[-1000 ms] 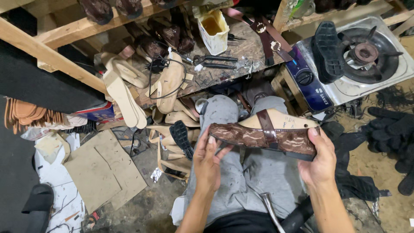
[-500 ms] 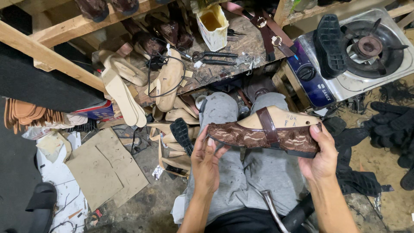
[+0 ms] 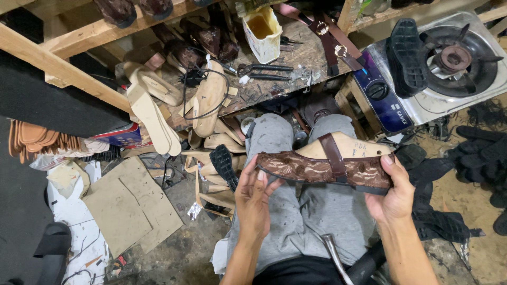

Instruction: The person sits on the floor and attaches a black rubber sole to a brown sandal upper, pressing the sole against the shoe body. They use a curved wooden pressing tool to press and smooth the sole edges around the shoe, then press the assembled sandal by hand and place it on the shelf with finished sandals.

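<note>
A brown patterned shoe upper [image 3: 317,170] with a dark strap sits stretched over a pale wooden last [image 3: 346,149]. I hold it sideways over my grey-trousered knees. My right hand [image 3: 393,192] grips the heel end. My left hand [image 3: 254,196] cups the toe end from below, fingers spread along the sole edge.
A cluttered wooden workbench [image 3: 296,68] lies ahead with pliers [image 3: 264,70], a cream glue container [image 3: 262,26], pale insoles [image 3: 153,105] and belts. A gas stove [image 3: 438,68] with a black sole on it stands at right. Cardboard sheets [image 3: 129,206] lie on the floor at left.
The shoe and both hands have shifted slightly toward me and to the right; the grip is unchanged.
</note>
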`<control>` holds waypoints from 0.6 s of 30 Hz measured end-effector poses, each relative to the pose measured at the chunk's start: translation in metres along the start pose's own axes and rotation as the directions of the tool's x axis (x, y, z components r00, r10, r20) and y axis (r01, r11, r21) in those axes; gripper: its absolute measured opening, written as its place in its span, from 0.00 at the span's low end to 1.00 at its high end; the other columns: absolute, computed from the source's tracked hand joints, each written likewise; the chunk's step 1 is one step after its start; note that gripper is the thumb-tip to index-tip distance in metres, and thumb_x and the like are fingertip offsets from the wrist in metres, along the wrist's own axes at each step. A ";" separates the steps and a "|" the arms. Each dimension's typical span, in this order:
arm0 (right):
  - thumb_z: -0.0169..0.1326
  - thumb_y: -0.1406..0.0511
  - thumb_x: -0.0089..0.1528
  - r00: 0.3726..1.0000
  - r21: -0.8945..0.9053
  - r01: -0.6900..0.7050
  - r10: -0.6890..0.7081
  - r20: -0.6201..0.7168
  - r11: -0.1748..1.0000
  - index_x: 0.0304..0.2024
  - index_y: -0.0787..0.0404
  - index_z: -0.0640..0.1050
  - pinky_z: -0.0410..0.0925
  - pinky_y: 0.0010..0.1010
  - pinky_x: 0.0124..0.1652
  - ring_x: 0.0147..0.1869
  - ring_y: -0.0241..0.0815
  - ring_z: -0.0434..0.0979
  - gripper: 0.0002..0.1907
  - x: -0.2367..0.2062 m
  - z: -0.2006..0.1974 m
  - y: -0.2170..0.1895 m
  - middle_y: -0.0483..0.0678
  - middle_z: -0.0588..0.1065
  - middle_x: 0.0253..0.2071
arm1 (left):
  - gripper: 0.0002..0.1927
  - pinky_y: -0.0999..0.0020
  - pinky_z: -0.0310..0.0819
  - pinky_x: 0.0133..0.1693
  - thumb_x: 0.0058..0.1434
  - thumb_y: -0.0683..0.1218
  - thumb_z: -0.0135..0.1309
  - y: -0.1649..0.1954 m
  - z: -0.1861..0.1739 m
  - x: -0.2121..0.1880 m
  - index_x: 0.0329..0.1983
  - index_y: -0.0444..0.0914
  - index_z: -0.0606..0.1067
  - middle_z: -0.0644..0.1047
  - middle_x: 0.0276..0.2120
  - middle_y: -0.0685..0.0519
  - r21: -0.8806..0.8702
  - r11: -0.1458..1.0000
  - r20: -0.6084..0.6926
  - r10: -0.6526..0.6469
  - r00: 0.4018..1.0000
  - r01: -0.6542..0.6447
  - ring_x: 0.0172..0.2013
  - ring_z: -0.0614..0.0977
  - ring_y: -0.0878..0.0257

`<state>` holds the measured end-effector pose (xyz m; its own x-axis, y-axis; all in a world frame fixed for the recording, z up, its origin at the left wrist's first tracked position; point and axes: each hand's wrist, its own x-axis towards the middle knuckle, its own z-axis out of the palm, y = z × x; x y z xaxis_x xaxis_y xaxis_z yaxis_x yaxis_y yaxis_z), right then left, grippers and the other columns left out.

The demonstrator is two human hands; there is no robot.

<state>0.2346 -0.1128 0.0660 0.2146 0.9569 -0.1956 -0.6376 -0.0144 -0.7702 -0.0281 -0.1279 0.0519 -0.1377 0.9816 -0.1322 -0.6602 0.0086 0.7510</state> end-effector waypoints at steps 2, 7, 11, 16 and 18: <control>0.50 0.62 0.68 1.000 0.034 -0.016 0.015 0.007 0.999 0.60 0.68 0.73 0.68 0.44 0.61 0.59 0.49 0.77 0.20 0.002 -0.005 0.003 0.54 0.77 0.55 | 0.27 0.59 0.77 0.54 0.68 0.41 0.52 0.004 0.003 -0.002 0.70 0.32 0.64 0.75 0.61 0.47 0.016 1.000 0.010 0.014 1.000 -0.014 0.56 0.78 0.60; 0.51 0.58 0.64 0.978 0.176 -0.181 0.196 -0.075 0.968 0.57 0.63 0.74 0.69 0.48 0.61 0.60 0.50 0.78 0.23 0.014 -0.023 0.017 0.51 0.78 0.57 | 0.28 0.65 0.71 0.60 0.64 0.36 0.61 0.023 0.021 -0.015 0.68 0.30 0.70 0.70 0.53 0.53 0.186 0.958 0.251 0.171 0.953 -0.220 0.56 0.75 0.62; 0.50 0.56 0.65 0.973 0.158 -0.184 0.203 -0.114 0.970 0.57 0.62 0.76 0.71 0.45 0.59 0.59 0.51 0.78 0.23 0.023 -0.038 0.024 0.51 0.79 0.55 | 0.26 0.62 0.72 0.59 0.55 0.39 0.69 0.040 0.048 -0.036 0.58 0.34 0.79 0.74 0.51 0.52 0.399 0.817 0.457 0.216 0.863 -0.416 0.54 0.77 0.57; 0.51 0.53 0.71 0.968 0.306 -0.249 0.228 0.102 0.919 0.51 0.60 0.77 0.73 0.39 0.44 0.45 0.48 0.79 0.18 0.004 -0.028 0.023 0.51 0.79 0.42 | 0.21 0.62 0.71 0.62 0.56 0.44 0.70 0.049 0.082 -0.044 0.52 0.38 0.79 0.79 0.53 0.53 0.311 0.770 0.700 0.211 0.683 -0.557 0.58 0.78 0.55; 0.51 0.55 0.72 0.988 0.231 -0.146 0.155 -0.022 0.962 0.51 0.59 0.76 0.71 0.33 0.42 0.44 0.42 0.77 0.15 -0.010 -0.015 0.021 0.47 0.77 0.41 | 0.20 0.61 0.71 0.62 0.58 0.44 0.69 0.051 0.092 -0.045 0.53 0.37 0.79 0.79 0.54 0.52 0.276 0.808 0.735 0.171 0.656 -0.520 0.59 0.79 0.54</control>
<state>0.2300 -0.1272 0.0428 0.1294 0.9366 -0.3256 -0.8154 -0.0863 -0.5724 0.0119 -0.1541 0.1556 0.3397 0.7853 0.5176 -0.2583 -0.4512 0.8542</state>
